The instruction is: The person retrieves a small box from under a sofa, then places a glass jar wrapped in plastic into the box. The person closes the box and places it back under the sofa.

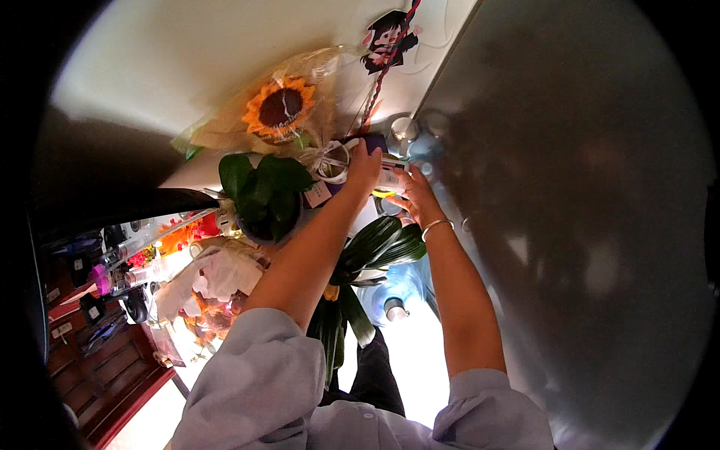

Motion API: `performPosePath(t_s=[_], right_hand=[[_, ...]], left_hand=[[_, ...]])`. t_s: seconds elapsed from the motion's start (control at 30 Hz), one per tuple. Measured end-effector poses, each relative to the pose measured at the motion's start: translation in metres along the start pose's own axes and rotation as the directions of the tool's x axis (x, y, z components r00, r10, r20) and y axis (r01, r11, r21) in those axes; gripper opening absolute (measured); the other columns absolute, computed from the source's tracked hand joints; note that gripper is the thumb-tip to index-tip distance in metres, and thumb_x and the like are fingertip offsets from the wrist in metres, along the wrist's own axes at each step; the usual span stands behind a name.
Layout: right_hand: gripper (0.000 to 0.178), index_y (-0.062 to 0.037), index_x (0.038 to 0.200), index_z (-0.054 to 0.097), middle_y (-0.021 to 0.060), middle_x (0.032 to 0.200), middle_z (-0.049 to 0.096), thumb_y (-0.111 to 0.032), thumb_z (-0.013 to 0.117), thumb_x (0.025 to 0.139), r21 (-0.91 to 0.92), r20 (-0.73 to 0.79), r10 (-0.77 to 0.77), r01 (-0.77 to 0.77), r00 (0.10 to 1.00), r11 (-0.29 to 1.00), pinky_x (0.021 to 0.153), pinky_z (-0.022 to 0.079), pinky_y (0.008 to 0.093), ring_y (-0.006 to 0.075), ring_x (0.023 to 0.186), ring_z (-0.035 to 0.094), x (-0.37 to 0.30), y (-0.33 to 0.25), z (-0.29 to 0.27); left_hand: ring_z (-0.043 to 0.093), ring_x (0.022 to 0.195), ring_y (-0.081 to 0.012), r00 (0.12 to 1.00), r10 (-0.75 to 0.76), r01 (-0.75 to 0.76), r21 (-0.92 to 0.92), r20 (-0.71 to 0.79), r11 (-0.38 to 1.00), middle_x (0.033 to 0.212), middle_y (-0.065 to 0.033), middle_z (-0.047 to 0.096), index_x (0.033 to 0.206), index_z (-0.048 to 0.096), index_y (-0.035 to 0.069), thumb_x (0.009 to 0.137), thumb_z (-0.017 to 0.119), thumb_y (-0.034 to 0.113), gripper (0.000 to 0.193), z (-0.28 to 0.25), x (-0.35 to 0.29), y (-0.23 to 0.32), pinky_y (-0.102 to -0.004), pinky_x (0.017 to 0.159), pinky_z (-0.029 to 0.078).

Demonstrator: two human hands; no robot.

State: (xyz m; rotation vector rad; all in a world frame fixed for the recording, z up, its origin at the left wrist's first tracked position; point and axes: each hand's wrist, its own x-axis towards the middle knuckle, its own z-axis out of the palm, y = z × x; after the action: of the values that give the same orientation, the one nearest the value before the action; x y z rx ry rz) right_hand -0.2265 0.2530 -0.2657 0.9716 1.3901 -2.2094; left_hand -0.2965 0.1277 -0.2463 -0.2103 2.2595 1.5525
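Both hands reach forward together: left hand (pixel 365 166) with its fingers bent beside a white mug (pixel 335 160), right hand (pixel 418 196) with its fingers at the right side of a pale labelled container (pixel 388 180) with yellow near its base. That container sits between my hands; how firmly either one grips, I cannot tell. A bracelet (pixel 437 229) circles my right wrist.

Around the crowded spot stand a leafy potted plant (pixel 264 193) to the left, a wrapped sunflower (pixel 279 106) behind it against the cream wall (pixel 195 52), and a silver-lidded jar (pixel 405 131) beyond my hands. A braided cord (pixel 388 64) hangs down the wall past a cartoon cutout (pixel 389 41). A broad grey panel (pixel 585 187) fills my right. Lower down, long leaves (pixel 379 246) spread between my forearms above a brightly lit floor (pixel 420 367); red-brown wooden furniture (pixel 112 375) stands at lower left.
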Motion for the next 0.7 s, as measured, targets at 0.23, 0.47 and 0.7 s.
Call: performPosePath(t_s=[0.23, 0.47, 0.7], right_hand=[[0.039, -0.0120, 0.120, 0.053, 0.0041, 0.115, 0.055, -0.034, 0.060, 0.088, -0.074, -0.060, -0.102, 0.098, 0.993, 0.992, 0.080, 0.053, 0.0403, 0.0203, 0.104, 0.053, 0.018, -0.013, 0.020], [0.038, -0.0045, 0.115, 0.053, 0.0077, 0.107, 0.058, -0.029, 0.062, 0.087, 0.032, -0.191, -0.204, 0.214, 0.960, 0.976, 0.072, 0.052, 0.0323, 0.0186, 0.093, 0.058, 0.013, -0.006, 0.048], [0.045, -0.0023, 0.117, 0.049, 0.0099, 0.106, 0.054, -0.023, 0.065, 0.081, 0.433, -0.186, -0.290, 0.343, 0.939, 0.834, 0.067, 0.052, 0.0347, 0.0217, 0.088, 0.058, 0.048, 0.027, 0.035]], left_hand=[[0.034, 0.130, -0.0417, 0.996, 0.089, -0.091, 0.113, 0.025, 0.989, 0.137, -0.0323, 0.035, 0.133, 0.033, -0.012, 0.084, 0.053, 0.026, 0.065, -0.001, 0.017, -0.013, -0.0407, 0.109, 0.026], [0.034, 0.127, -0.0473, 0.977, 0.194, -0.211, 0.472, 0.085, 0.856, 0.136, -0.0363, 0.030, 0.129, 0.035, -0.013, 0.085, 0.054, 0.025, 0.062, -0.004, -0.006, -0.004, -0.0450, 0.108, 0.027], [0.035, 0.121, -0.0412, 0.998, -0.009, 0.017, 0.152, -0.055, 0.988, 0.129, -0.0314, 0.036, 0.126, 0.035, -0.010, 0.082, 0.058, 0.022, 0.059, 0.018, -0.027, 0.008, -0.0443, 0.099, 0.033]])
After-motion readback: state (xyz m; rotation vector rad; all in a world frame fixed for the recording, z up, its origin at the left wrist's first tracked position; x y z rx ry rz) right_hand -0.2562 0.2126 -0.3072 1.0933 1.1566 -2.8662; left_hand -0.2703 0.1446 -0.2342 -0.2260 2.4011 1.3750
